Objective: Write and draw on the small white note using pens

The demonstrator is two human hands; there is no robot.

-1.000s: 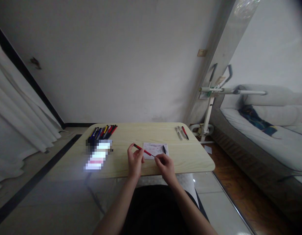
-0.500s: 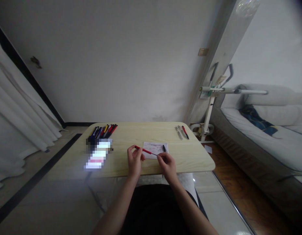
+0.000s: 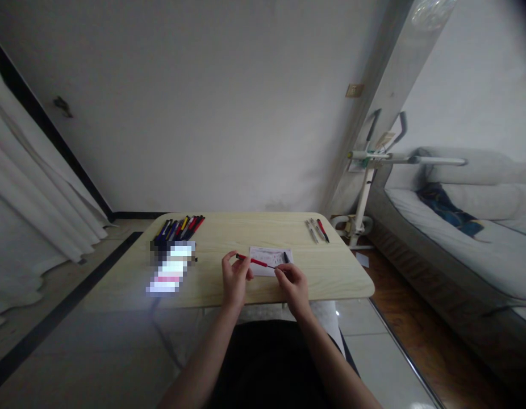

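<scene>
A red pen point(image 3: 258, 261) with a black end is pinched between the fingers of my left hand point(image 3: 234, 275), held slanting over the table. Out of its right end runs a thin dark pen refill point(image 3: 270, 267). My right hand point(image 3: 293, 284) has thumb and forefinger closed on the refill's far end, which the fingertips hide. Beneath and behind the hands lies a sheet of white paper point(image 3: 263, 271) bearing small writing. On the paper's right side rests a short black piece point(image 3: 286, 257), perhaps a pen cap.
Several pens point(image 3: 184, 228) lie in a row at the table's back left. In front of them is a lit, blurred-out screen point(image 3: 173, 267). A red pen point(image 3: 323, 230) and a few clear ones point(image 3: 312, 231) sit at the back right of the wooden table point(image 3: 339, 272).
Less of the thin refill shows between the red pen and my right fingertips. The pen has shifted slightly to the right in my left hand's grip; other things stay put.
</scene>
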